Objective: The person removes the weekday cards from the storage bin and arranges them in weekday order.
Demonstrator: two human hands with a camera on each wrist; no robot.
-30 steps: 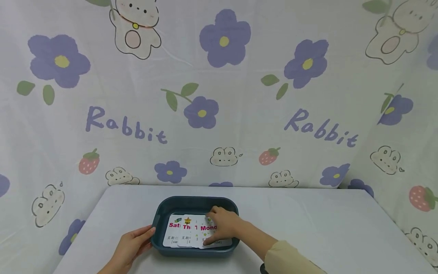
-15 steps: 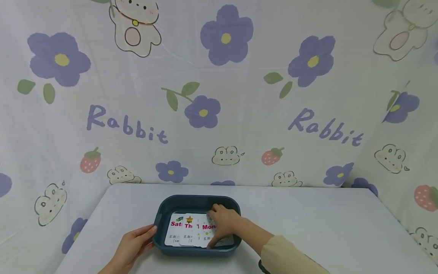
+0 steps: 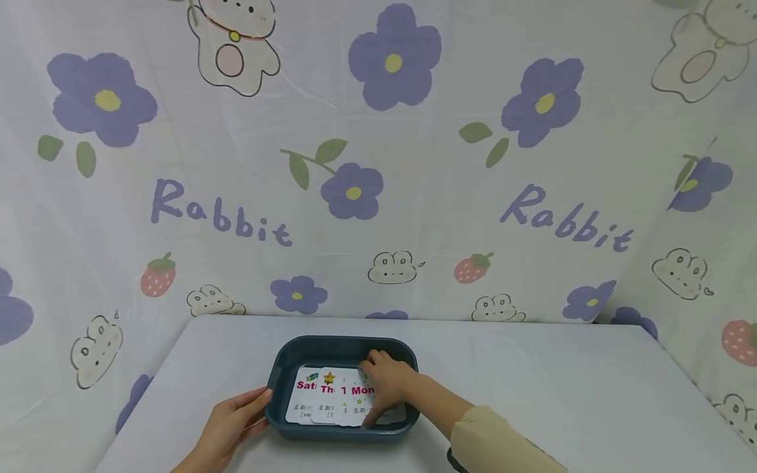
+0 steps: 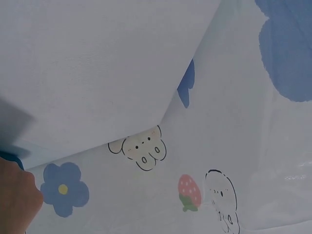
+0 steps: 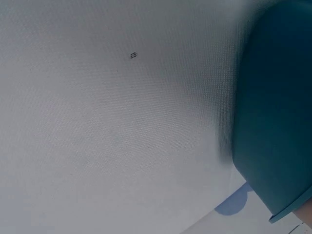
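Note:
In the head view a dark teal rectangular tray (image 3: 340,433) holds several overlapping white word cards. The Saturday card (image 3: 298,399) lies leftmost, then a card starting "Th" (image 3: 326,402), and the Monday card (image 3: 358,391) is at the right. My right hand (image 3: 387,384) reaches inside and spans the Monday card, gripping it with the thumb at its near edge and fingers at its far edge. My left hand (image 3: 232,419) holds the tray's left rim, thumb on top and fingers below. In the right wrist view the tray's outer wall (image 5: 278,112) fills the right side.
The tray stands on a white-covered table (image 3: 520,387). Behind it hangs a white cloth (image 3: 426,164) printed with purple flowers, strawberries and rabbits. A dark band (image 3: 454,460) shows by the right sleeve.
The head view has shifted slightly, moving the tray a little rightward in it. My right thumb has moved slightly right over the cards, covering more of the word Monday. The left hand keeps its hold.

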